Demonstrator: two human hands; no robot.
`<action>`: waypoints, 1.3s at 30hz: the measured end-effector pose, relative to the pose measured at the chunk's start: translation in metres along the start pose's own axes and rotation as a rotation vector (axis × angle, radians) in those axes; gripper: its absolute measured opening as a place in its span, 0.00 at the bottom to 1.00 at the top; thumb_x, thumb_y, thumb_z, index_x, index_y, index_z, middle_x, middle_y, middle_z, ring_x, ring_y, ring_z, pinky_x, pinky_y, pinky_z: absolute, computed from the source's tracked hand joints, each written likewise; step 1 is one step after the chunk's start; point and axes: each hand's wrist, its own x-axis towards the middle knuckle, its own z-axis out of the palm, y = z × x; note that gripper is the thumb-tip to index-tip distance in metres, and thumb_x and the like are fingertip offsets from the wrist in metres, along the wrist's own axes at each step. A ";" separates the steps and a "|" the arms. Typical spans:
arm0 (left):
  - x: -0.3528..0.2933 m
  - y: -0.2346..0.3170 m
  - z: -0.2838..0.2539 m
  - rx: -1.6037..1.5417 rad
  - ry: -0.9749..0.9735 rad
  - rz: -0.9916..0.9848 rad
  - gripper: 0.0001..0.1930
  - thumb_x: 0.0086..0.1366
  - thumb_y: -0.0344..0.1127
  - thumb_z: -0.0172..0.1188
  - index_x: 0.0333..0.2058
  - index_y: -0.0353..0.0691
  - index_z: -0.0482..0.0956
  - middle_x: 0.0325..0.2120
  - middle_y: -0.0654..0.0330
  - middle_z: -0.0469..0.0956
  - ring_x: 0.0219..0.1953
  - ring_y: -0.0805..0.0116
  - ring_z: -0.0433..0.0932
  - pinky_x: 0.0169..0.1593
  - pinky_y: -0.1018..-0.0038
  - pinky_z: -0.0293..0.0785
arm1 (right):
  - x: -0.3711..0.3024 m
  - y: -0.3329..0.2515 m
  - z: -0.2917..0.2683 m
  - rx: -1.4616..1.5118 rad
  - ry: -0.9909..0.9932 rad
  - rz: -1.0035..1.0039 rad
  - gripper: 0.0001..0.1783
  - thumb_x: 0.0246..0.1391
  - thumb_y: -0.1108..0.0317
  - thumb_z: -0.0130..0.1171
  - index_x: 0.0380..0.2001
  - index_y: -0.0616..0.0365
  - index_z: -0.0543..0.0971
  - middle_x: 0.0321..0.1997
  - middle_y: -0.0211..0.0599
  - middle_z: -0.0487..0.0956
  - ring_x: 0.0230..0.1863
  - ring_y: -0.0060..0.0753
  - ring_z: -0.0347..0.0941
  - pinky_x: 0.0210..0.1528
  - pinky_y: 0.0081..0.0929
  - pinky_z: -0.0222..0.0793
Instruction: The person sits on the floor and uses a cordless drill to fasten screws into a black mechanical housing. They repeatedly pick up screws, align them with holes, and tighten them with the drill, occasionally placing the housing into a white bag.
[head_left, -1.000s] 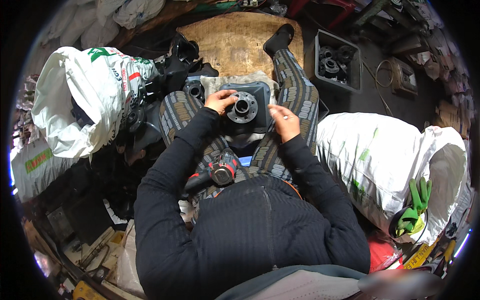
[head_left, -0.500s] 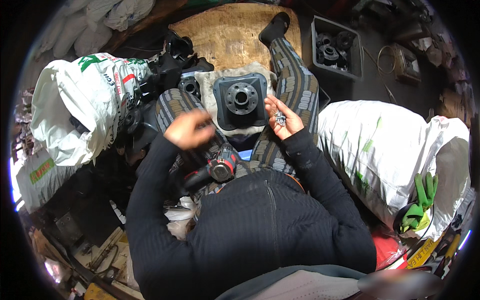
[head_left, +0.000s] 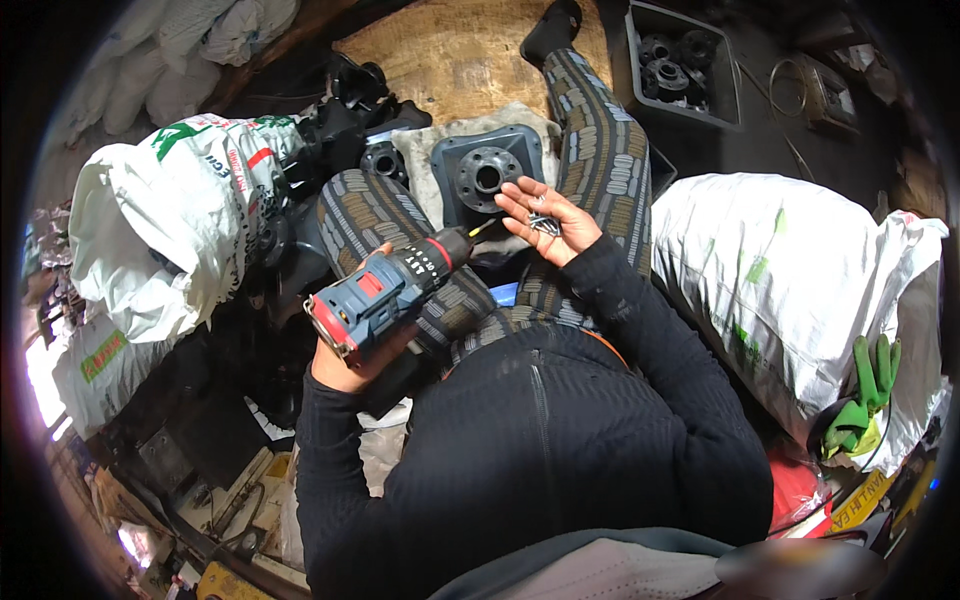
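Observation:
My left hand [head_left: 343, 368] is wrapped round a cordless drill [head_left: 385, 292] with a grey-blue body and red trim. Its handle is hidden under the body. The gold-coloured bit [head_left: 481, 228] points toward my right hand [head_left: 560, 222], which lies palm up with several small silver screws [head_left: 544, 224] in its cupped palm and fingers. Just beyond these fingertips, between my legs, sits a dark square metal housing [head_left: 450, 157] with a round hub [head_left: 488, 177] in its middle, ringed with holes. A pale cloth [head_left: 415, 160] lies under the housing.
Left of my legs are dark metal parts [head_left: 382, 158] and a white sack [head_left: 130, 250]. A grey crate [head_left: 735, 90] of similar hubs stands far right. At right lies a large white sack [head_left: 740, 280] with green gloves [head_left: 868, 395]. A wooden board [head_left: 450, 70] is ahead.
My left hand, empty before, has taken the drill up from my lap and turned its bit toward the housing. My right hand has tilted slightly, still holding the screws.

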 end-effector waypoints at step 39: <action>0.048 0.025 -0.009 0.382 -0.032 0.088 0.24 0.48 0.29 0.68 0.47 0.37 0.76 0.40 0.55 0.80 0.44 0.57 0.80 0.50 0.67 0.75 | 0.030 0.010 -0.020 -0.343 0.552 -0.305 0.18 0.64 0.59 0.52 0.49 0.60 0.77 0.19 0.16 0.60 0.16 0.08 0.51 0.15 0.13 0.45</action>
